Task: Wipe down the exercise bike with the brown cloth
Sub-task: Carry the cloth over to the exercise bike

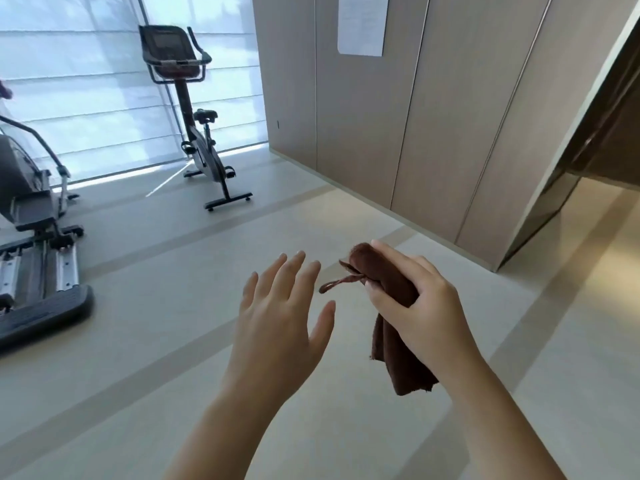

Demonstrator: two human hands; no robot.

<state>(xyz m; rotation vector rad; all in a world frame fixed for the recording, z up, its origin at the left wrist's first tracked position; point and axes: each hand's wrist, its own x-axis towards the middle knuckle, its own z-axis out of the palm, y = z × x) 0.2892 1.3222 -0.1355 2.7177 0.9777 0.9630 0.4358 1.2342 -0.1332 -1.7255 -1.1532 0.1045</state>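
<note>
The exercise bike stands upright by the window at the back left, with a black console, handlebars, a small saddle and a black floor stand. It is several steps away from my hands. My right hand is closed around a folded brown cloth, whose end hangs down below my palm and whose loop sticks out to the left. My left hand is held flat beside it, fingers spread, holding nothing and not touching the cloth.
A second exercise machine with long foot rails stands at the left edge. Beige wall panels run along the right, with a paper notice on them. A doorway opens at far right. Pale floor lies between me and the bike.
</note>
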